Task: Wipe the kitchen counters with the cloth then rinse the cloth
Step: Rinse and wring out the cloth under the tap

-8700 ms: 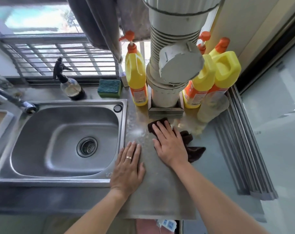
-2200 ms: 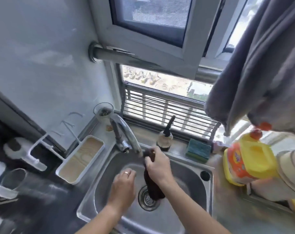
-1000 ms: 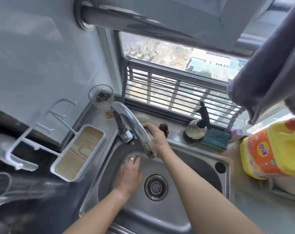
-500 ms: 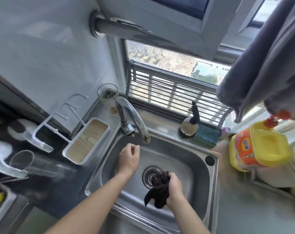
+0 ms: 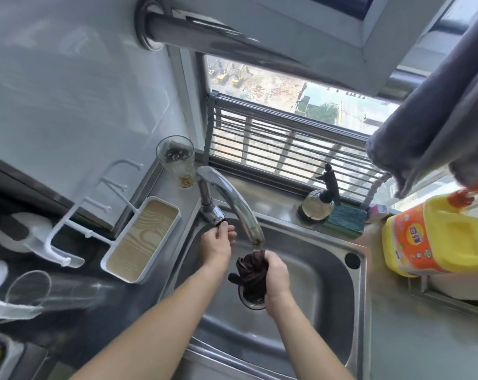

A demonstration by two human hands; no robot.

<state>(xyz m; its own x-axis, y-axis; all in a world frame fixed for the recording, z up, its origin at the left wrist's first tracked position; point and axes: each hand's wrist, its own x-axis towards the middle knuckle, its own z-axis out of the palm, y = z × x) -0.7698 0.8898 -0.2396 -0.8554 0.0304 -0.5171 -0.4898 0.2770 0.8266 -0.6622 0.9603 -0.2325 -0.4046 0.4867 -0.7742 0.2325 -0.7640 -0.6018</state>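
Since half a second ago: cloth [image 5: 251,272] lifted from low over the drain [image 5: 252,300] to just under the faucet [image 5: 233,204] spout, left hand [image 5: 218,242] shifted up from mid-basin to the faucet base. Largest first: stainless sink [image 5: 309,311], set in the counter below the window, basin wet-looking but no running stream plainly visible. Above its back-left corner, faucet arcing forward, spout end hanging over the middle of the basin. On the right edge of the counter, yellow detergent bottle [image 5: 440,237]; on the left edge, white tray [image 5: 142,239]; along the back ledge, spray bottle [image 5: 321,198] beside a green sponge [image 5: 346,219], and a drinking glass [image 5: 177,160] in the back-left corner. Right hand [image 5: 276,278] wrapped tight round the bunched dark cloth, holding it upright right below the spout, above the drain. Left hand with fingers curled and pinching at the faucet handle [image 5: 217,216] just under the valve body. Step in hand, by the look of it: rinsing, counters apparently already wiped. Next move likely needs the handle turned for water flow, cloth kept directly under the spout, then squeezed and worked so the water runs through it and down into the drain, not over the front rim.
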